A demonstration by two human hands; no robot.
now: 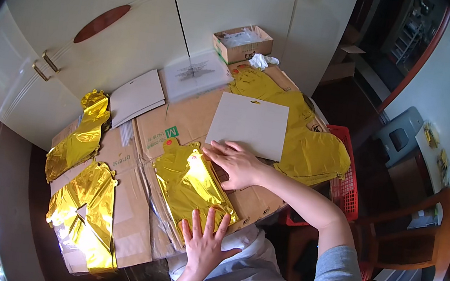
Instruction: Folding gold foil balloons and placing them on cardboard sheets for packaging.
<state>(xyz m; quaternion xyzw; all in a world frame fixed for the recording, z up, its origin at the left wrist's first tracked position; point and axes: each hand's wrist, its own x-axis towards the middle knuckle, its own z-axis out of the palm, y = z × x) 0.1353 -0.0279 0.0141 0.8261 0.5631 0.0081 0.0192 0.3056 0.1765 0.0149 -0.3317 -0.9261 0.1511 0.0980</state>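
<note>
Both hands flat, open, pressing gold foil balloon on cardboard: left hand near end, right hand far end. Probably light, slippery, crinkly; gripping edges best.

Both hands press flat on a gold foil balloon lying on a cardboard-covered surface: the left hand at its near end with fingers spread, the right hand at its far right edge. A white card lies just beyond, and more gold foil balloons lie at the left.
</note>
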